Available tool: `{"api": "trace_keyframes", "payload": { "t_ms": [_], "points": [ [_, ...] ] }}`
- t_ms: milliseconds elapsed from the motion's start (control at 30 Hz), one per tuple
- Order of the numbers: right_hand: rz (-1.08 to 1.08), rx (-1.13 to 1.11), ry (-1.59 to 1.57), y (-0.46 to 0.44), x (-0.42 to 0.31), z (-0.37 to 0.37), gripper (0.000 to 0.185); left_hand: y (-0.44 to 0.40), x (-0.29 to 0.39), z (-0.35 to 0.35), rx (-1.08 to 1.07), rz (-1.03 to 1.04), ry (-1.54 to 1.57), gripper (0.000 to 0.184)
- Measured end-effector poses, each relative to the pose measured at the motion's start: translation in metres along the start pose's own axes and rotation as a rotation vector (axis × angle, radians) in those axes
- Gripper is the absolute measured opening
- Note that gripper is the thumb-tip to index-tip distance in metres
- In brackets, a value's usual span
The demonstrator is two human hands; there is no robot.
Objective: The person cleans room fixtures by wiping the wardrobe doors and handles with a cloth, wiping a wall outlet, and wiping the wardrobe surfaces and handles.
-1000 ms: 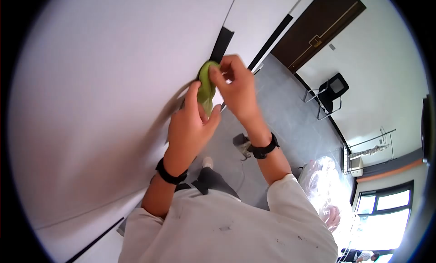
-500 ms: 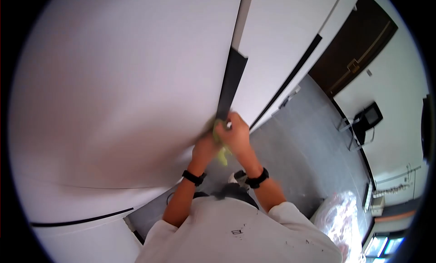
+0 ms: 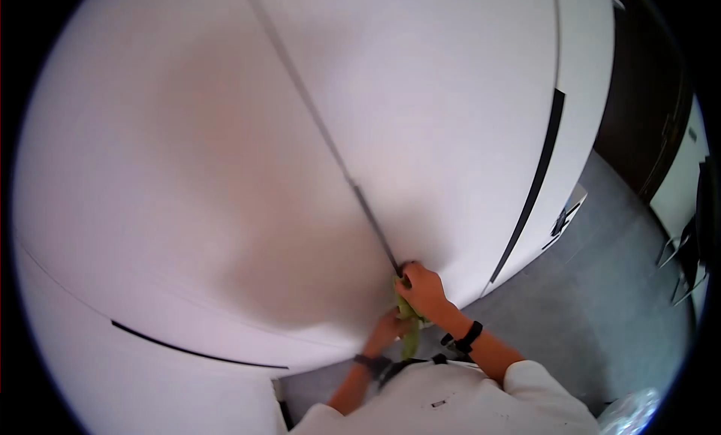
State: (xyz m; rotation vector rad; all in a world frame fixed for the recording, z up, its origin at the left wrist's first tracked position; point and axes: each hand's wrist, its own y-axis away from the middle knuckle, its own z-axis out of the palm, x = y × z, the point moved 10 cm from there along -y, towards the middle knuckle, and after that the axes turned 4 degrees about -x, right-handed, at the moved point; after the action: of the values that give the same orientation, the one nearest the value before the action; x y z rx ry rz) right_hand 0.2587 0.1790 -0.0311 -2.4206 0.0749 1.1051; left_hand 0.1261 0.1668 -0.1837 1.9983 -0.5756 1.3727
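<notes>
A green cloth [image 3: 409, 339] hangs in a bunch at the lower part of a dark strip [image 3: 374, 223] on the edge of a white cabinet door [image 3: 315, 232]. My right hand [image 3: 425, 291] is closed on the upper part of the cloth, against the strip. Just below and to the left, my left hand [image 3: 387, 331] touches the cloth. It is blurred, and its fingers are partly hidden by the cloth.
Another white panel carries a long black handle strip [image 3: 537, 183] to the right. A black strip [image 3: 195, 349] lies low on the left. Grey floor [image 3: 556, 307], a dark door [image 3: 642, 97], a chair [image 3: 689, 247] and clear plastic wrap [image 3: 631, 412] are on the right.
The view has shifted closer over the cabinet. Both hands and the green cloth have moved down along the dark strip and now appear lower in the view.
</notes>
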Motion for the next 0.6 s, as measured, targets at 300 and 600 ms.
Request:
{"api": "trace_keyframes", "payload": {
  "t_ms": [300, 600],
  "points": [
    [-0.151, -0.153, -0.099, -0.028, 0.008, -0.01, 0.018, -0.023, 0.013, 0.038, 0.272, 0.071, 0.072, 0.034],
    [-0.089, -0.205, -0.286, -0.033, 0.034, -0.009, 0.016, 0.022, 0.045, 0.024, 0.415, 0.014, 0.375, 0.043]
  ]
}}
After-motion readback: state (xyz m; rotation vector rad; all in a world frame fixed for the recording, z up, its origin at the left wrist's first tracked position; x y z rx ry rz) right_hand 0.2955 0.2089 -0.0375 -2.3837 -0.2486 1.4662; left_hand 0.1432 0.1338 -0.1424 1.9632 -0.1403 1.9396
